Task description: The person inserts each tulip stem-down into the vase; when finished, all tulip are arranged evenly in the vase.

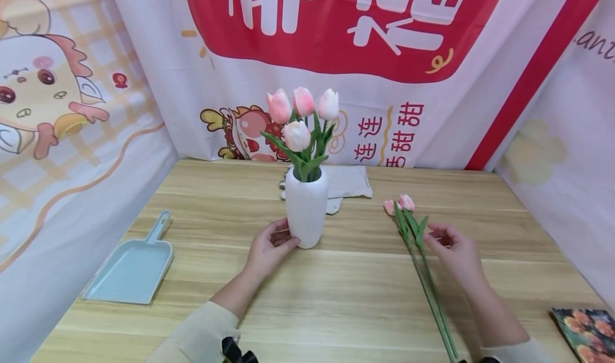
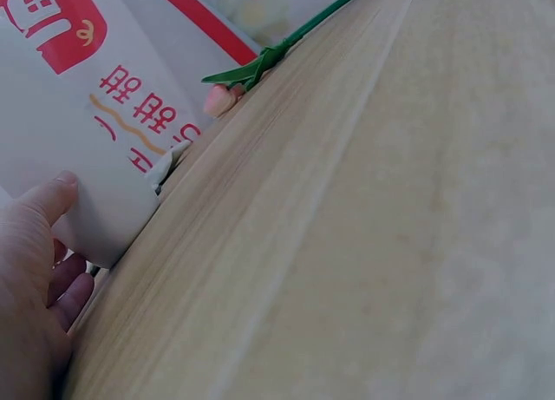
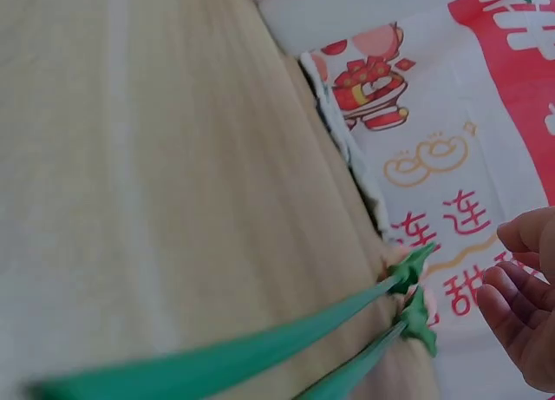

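Note:
A white vase [image 1: 306,213] stands upright on the table, holding several pink and white artificial tulips [image 1: 296,136] with green leaves. Low on its left side, my left hand [image 1: 271,248] grips the vase, the thumb lying on the front in the left wrist view. Two pink tulips [image 1: 418,261] with long green stems lie on the table to the right. Beside their leaves is my right hand [image 1: 454,253], its fingers loosely bent and holding nothing. In the right wrist view this hand [image 3: 525,300] appears apart from the tulip heads [image 3: 414,322].
A light blue dustpan [image 1: 132,269] lies at the left of the wooden table [image 1: 346,309]. Behind the vase are pale gloves [image 1: 348,181]. At the right front corner sits a flower-patterned item [image 1: 588,331]. Printed cloth [image 1: 336,32] hangs around the table.

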Action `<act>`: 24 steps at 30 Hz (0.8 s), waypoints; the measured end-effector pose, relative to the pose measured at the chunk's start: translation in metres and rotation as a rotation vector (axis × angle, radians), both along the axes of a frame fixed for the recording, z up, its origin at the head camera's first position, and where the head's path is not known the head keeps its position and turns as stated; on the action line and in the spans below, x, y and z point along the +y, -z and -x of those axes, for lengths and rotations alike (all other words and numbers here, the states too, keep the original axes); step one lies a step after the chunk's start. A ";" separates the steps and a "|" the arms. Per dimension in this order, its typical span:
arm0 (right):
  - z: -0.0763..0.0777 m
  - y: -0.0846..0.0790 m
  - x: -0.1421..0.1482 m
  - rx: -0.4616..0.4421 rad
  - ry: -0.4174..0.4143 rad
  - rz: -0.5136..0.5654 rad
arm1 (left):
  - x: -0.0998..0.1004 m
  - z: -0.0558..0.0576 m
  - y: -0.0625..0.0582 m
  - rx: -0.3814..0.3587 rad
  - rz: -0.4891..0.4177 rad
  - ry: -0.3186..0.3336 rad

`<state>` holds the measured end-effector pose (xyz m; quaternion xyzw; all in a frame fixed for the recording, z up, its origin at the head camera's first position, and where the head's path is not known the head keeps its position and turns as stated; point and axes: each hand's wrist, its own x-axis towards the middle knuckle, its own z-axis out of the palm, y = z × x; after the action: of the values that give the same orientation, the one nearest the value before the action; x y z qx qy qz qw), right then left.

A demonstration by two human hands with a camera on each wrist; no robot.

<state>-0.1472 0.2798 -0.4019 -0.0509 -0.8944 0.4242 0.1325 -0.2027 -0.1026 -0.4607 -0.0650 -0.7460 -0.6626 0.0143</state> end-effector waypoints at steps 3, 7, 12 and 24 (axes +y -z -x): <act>-0.004 0.009 0.004 -0.073 0.000 -0.003 | 0.000 0.000 0.000 0.001 0.002 0.002; -0.007 0.019 0.010 -0.198 -0.008 0.023 | 0.000 0.001 0.001 0.002 0.004 -0.001; -0.009 0.028 0.017 -0.292 -0.063 -0.050 | 0.000 0.000 0.001 0.005 0.004 -0.004; -0.007 0.037 0.019 -0.288 -0.085 -0.181 | 0.000 -0.001 0.000 0.009 0.006 -0.006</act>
<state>-0.1397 0.2987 -0.4388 -0.0612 -0.9401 0.3353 -0.0112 -0.2018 -0.1021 -0.4603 -0.0660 -0.7482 -0.6599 0.0193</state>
